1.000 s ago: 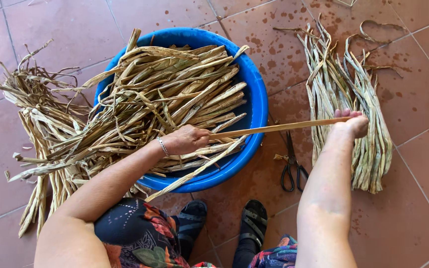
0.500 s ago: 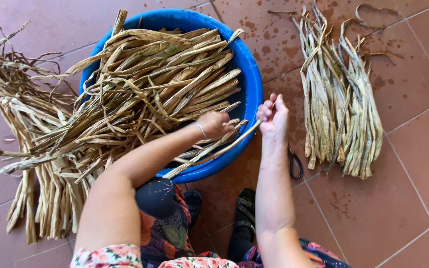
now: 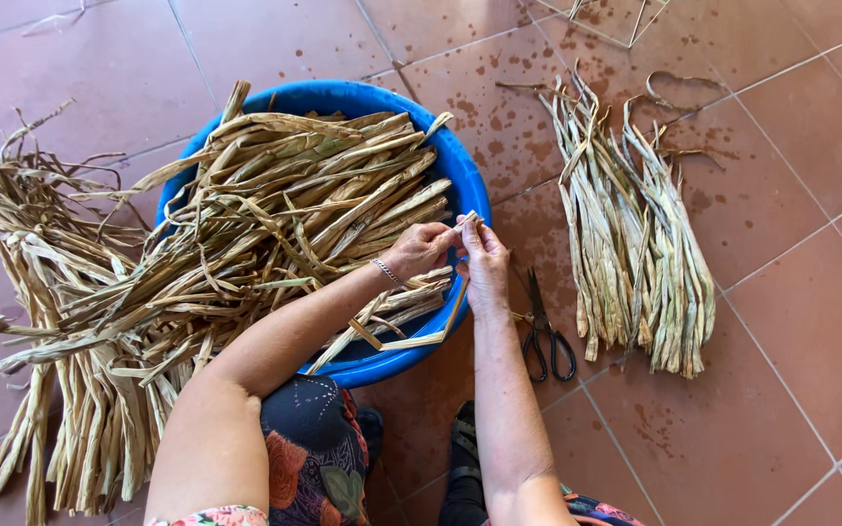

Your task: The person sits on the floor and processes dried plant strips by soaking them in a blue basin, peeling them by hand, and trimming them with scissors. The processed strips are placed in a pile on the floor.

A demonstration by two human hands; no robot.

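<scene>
A terracotta tiled floor (image 3: pixel 791 321) carries a heap of dried leaf strips (image 3: pixel 60 321) spilling from a round blue tub (image 3: pixel 465 175), with a smaller sorted bundle (image 3: pixel 635 253) lying apart on the right. Over the tub's rim, the left hand (image 3: pixel 421 248) and right hand (image 3: pixel 485 263) pinch one pale strip (image 3: pixel 467 220) between fingertips. Black scissors (image 3: pixel 544 336) rest just beside the right wrist. The strip's far end is hidden.

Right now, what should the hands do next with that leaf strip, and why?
Probably draw apart to split it. The left hand and right hand both pinch the end of one dried strip above the blue tub, fingertips nearly touching.
</scene>
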